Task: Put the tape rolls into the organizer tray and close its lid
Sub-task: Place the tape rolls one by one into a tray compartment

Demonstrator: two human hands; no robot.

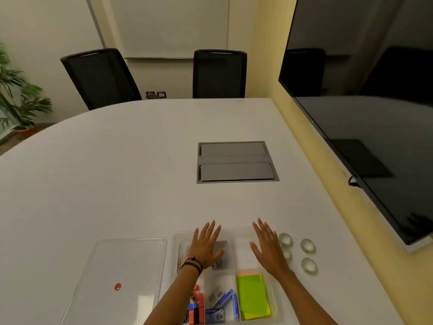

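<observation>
A clear organizer tray (175,245) lies open on the white table at the near edge, with compartments of small stationery and green sticky notes (251,296). Its clear lid (121,266), with a small red knob, lies flat to the tray's left. Several clear tape rolls (307,245) sit on the table just right of the tray; one is partly hidden behind my right hand. My left hand (206,245) hovers flat with fingers spread over the tray's far-left compartments. My right hand (267,245) is spread over the empty far-right compartment, beside the rolls. Neither hand holds anything.
A grey cable hatch (236,161) is set into the table beyond the tray. A large dark screen (363,113) lines the wall on the right. Two black chairs (219,73) stand at the far side, and a plant (16,90) at far left.
</observation>
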